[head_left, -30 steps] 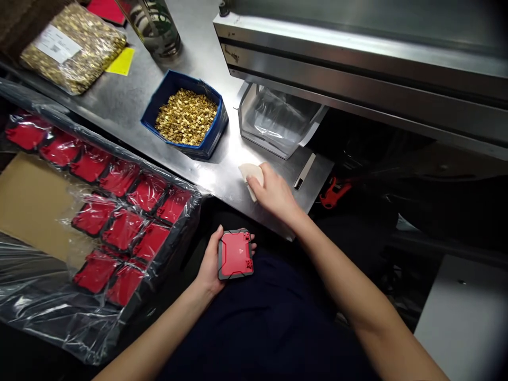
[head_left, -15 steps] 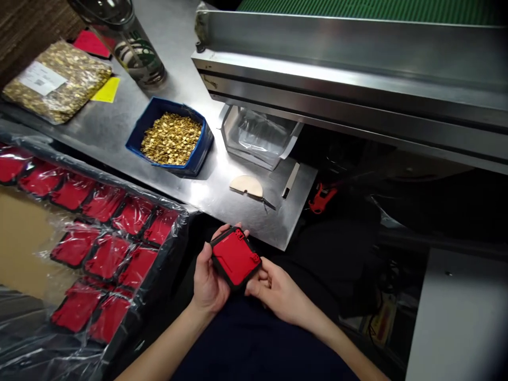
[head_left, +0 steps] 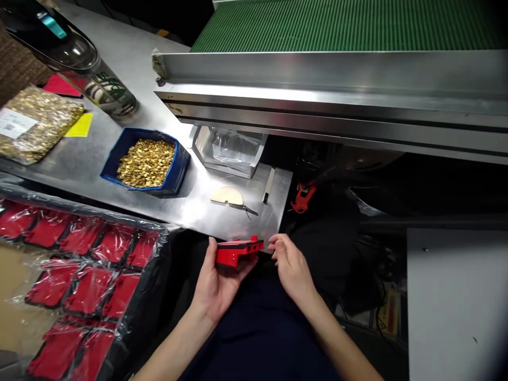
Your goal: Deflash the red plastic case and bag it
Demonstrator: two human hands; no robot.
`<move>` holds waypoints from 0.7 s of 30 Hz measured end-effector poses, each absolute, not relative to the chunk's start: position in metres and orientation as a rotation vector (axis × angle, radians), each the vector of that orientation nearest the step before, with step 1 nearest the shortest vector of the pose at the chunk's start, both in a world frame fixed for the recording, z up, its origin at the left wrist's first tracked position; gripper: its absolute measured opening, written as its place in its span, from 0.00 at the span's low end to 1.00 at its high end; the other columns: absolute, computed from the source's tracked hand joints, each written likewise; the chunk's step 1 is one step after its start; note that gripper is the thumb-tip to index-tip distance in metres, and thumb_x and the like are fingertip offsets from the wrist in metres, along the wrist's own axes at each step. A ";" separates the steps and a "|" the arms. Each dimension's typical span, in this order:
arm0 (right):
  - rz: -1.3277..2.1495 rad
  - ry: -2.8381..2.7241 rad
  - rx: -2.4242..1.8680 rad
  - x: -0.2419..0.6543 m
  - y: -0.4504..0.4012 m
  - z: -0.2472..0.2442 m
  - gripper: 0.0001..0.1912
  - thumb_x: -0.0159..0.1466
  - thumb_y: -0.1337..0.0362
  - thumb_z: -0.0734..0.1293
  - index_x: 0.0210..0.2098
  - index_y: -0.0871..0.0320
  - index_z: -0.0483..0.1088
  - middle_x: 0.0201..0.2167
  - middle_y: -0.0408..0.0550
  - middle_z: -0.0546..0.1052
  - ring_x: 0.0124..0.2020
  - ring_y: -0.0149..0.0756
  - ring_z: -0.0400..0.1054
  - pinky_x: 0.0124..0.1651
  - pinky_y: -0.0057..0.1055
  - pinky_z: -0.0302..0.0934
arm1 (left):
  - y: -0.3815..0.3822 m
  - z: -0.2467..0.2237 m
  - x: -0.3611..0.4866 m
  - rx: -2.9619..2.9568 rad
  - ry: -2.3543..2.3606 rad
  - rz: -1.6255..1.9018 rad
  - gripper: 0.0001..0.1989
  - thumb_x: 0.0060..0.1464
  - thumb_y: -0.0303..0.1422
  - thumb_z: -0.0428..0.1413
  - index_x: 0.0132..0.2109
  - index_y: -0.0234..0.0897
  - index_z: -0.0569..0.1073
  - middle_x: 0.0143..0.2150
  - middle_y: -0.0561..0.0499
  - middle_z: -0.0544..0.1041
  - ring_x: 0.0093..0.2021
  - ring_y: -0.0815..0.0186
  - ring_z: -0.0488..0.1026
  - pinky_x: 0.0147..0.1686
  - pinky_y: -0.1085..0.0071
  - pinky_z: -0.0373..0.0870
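My left hand [head_left: 220, 288] grips a flat red and black plastic piece [head_left: 238, 253], thumb on its left end and fingers beneath. The piece is turned edge-on, showing its thin black rim and red parts standing out above and below. Just right of it, apart from it, is my right hand [head_left: 291, 264], fingers loosely bent and nothing visible in them. Beyond both hands, a pale half-round piece with a small metal tip [head_left: 228, 197] and a slim white-handled tool [head_left: 269, 185] lie on the metal table [head_left: 198, 222].
A blue bin [head_left: 182, 166] holds small gold-coloured parts; a grey bin [head_left: 242, 168] holds clear plastic. A bag of gold parts [head_left: 43, 124] and a bottle [head_left: 113, 95] stand left. Wrapped red pieces [head_left: 89, 288] fill a lined box. A metal-framed green conveyor [head_left: 337, 26] crosses behind.
My left hand has tipped the piece from face-up to edge-on. My right hand has let go of its edge and moved right. The view has shifted, so the table things appear further left and lower.
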State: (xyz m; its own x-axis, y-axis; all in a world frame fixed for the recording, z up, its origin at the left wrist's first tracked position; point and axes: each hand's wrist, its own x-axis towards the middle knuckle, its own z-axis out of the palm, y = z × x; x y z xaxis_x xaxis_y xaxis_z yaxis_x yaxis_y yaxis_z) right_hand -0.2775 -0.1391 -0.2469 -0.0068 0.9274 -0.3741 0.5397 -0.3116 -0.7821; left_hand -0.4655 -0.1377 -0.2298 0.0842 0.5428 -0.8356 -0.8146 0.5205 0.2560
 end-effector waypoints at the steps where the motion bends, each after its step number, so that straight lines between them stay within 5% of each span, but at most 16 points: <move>1: 1.143 -1.562 -1.930 -0.265 -0.133 -0.247 0.20 0.76 0.49 0.54 0.50 0.53 0.69 0.46 0.50 0.78 0.43 0.40 0.74 0.44 0.33 0.67 | -0.136 -0.229 -0.465 -0.342 1.063 0.988 0.26 0.65 0.52 0.54 0.54 0.33 0.76 0.52 0.38 0.83 0.54 0.49 0.80 0.56 0.50 0.80; 8: 0.144 -2.490 -2.191 -0.157 -0.054 -0.256 0.22 0.72 0.67 0.55 0.63 0.59 0.65 0.52 0.64 0.73 0.51 0.54 0.67 0.47 0.42 0.65 | -0.146 -0.244 -0.484 -0.348 0.881 0.912 0.29 0.66 0.48 0.55 0.64 0.33 0.71 0.53 0.38 0.83 0.50 0.50 0.82 0.53 0.50 0.80; 15: 0.178 -3.040 -1.805 -0.132 0.024 -0.310 0.29 0.72 0.73 0.52 0.70 0.60 0.61 0.55 0.65 0.73 0.54 0.49 0.65 0.53 0.42 0.57 | -0.160 -0.259 -0.501 -0.207 0.714 0.827 0.31 0.65 0.50 0.55 0.61 0.27 0.75 0.64 0.33 0.76 0.55 0.46 0.80 0.53 0.53 0.80; 21: 0.246 -3.243 -1.448 -0.135 0.035 -0.314 0.27 0.72 0.74 0.52 0.67 0.67 0.63 0.61 0.71 0.69 0.58 0.54 0.64 0.56 0.47 0.56 | -0.179 -0.257 -0.514 -0.139 0.904 0.887 0.31 0.62 0.51 0.59 0.61 0.31 0.74 0.63 0.33 0.76 0.55 0.48 0.80 0.52 0.58 0.80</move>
State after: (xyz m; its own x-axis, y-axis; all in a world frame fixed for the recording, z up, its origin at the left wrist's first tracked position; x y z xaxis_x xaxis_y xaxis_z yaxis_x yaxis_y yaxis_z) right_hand -0.1355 0.0350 -0.3139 -0.5973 0.6807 -0.4241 0.7369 0.6745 0.0447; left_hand -0.5141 -0.1794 -0.2566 0.3004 0.6112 -0.7323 -0.7205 0.6485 0.2456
